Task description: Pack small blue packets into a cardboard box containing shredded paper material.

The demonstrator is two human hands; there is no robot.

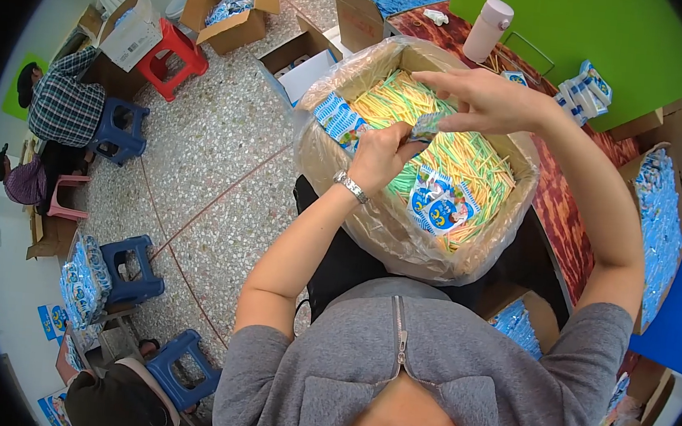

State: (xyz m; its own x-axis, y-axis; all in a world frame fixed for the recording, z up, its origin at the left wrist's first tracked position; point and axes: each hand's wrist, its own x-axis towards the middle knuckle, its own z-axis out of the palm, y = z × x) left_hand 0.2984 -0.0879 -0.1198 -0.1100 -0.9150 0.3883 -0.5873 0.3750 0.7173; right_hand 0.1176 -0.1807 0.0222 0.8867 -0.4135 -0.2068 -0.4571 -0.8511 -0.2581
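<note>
Above a cardboard box lined with clear plastic (310,198), my left hand (377,158) is closed on a small plastic packet (426,126), its open end pointing up and right. My right hand (493,102) is held over the packet with fingers stretched out and thumb close to it; I see nothing in it. Thin yellow and green sticks (475,161) fill the box in a loose heap. Blue-and-white striped packets (338,119) lie by the left rim, partly behind my left hand. More blue printed packets (441,203) rest on the sticks at the near side.
A red patterned table (549,195) runs along the right, with a pink bottle (487,31) and small packs (585,93) on it. Cartons of blue packets (233,9) stand around. Blue stools (185,368), a red stool (173,60) and several people occupy the left.
</note>
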